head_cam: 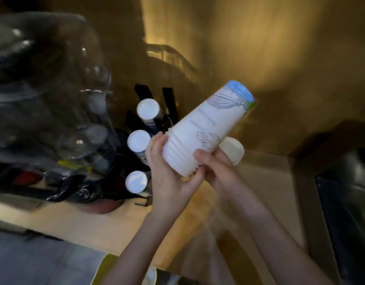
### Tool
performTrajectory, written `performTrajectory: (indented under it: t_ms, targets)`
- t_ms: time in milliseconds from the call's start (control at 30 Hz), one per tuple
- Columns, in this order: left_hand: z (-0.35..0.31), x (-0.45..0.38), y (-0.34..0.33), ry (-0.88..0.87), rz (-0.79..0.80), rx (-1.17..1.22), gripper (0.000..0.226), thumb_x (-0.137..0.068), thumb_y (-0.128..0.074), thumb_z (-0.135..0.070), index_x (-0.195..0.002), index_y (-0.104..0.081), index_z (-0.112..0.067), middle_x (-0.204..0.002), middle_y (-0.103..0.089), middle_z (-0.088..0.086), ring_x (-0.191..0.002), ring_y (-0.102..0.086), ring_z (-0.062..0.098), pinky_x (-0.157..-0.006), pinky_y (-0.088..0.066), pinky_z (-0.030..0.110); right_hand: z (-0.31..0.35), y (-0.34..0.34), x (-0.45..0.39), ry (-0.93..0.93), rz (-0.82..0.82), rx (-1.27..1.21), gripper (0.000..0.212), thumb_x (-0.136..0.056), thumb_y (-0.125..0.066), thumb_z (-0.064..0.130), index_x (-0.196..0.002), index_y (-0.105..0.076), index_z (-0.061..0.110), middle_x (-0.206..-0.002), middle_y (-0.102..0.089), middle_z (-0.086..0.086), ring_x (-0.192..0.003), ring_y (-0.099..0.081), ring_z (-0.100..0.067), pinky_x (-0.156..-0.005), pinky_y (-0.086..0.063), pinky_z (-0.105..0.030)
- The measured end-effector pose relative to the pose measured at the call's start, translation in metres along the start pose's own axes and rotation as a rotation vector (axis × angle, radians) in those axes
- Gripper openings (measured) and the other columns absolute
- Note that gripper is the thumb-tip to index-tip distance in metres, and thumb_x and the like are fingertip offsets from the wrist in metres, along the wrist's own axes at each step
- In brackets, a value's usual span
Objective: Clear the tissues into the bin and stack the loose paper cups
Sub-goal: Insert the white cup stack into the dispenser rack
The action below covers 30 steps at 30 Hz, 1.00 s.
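A stack of white paper cups [206, 128] with grey and blue print is tilted bottom-up, its base pointing up to the right, above the wooden counter [91, 225]. Both my hands hold it at the rim end, where several nested rims show. My left hand [169, 171] grips it from the left and below. My right hand [216, 169] wraps it from the right, thumb across the front. Behind my right hand, another white paper cup [235, 150] stands on the counter, partly hidden. No tissues show in this view.
A black rack [152, 95] on the left holds three cup columns with white ends [148, 109], [138, 140], [136, 182]. A large clear plastic bag [48, 89] fills the far left. A dark bin or basin [350, 202] sits at the right. A wooden wall [259, 48] lies behind.
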<state>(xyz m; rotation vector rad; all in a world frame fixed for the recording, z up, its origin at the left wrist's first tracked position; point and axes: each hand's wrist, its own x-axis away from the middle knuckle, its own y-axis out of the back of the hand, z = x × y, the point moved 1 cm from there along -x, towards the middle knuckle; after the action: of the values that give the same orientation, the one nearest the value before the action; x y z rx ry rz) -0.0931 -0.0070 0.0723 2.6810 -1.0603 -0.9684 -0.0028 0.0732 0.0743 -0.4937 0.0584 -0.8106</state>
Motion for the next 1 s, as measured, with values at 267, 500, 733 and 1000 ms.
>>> performTrajectory:
  t_ms: [267,500,733,1000]
  targets:
    - [0.038,0.015,0.099,0.331,0.166,-0.089,0.095,-0.052,-0.074,-0.040,-0.137,-0.033,-0.024,-0.135,-0.049,-0.003,-0.125,-0.048,0.014,-0.100,-0.047,0.043,-0.031,-0.067,-0.005,0.139,0.115,0.577,0.082,-0.054,-0.088,0.018,-0.122,-0.044,0.030,-0.115,-0.063,0.013,-0.105,-0.062,-0.001,-0.089,-0.054,-0.028]
    - [0.013,0.014,0.148,0.362,0.224,0.135,0.088,-0.054,-0.071,-0.029,-0.134,-0.034,-0.032,-0.129,-0.051,-0.009,-0.115,-0.052,-0.004,-0.081,-0.047,0.006,-0.071,-0.090,-0.022,0.207,0.182,0.849,0.085,-0.059,-0.085,0.029,-0.127,-0.034,0.031,-0.132,-0.049,0.004,-0.122,-0.047,-0.014,-0.096,-0.050,-0.042]
    - [0.025,0.001,0.148,0.215,0.009,-0.373,0.059,-0.064,-0.063,-0.054,-0.114,-0.059,-0.023,-0.112,-0.059,-0.009,-0.103,-0.054,0.004,-0.085,-0.047,0.016,-0.106,-0.073,-0.050,0.147,0.240,1.017,0.088,-0.064,-0.079,0.022,-0.135,-0.029,0.022,-0.138,-0.039,-0.005,-0.125,-0.042,-0.026,-0.099,-0.043,-0.046]
    - [0.061,0.007,0.120,0.304,0.104,-0.409,0.057,-0.073,-0.076,-0.022,-0.126,-0.053,-0.016,-0.118,-0.054,-0.009,-0.111,-0.048,0.006,-0.093,-0.042,0.026,-0.126,-0.043,-0.061,-0.297,0.182,0.619,0.069,-0.083,-0.053,0.008,-0.143,-0.025,0.026,-0.143,-0.034,-0.001,-0.129,-0.037,-0.019,-0.098,-0.040,-0.030]
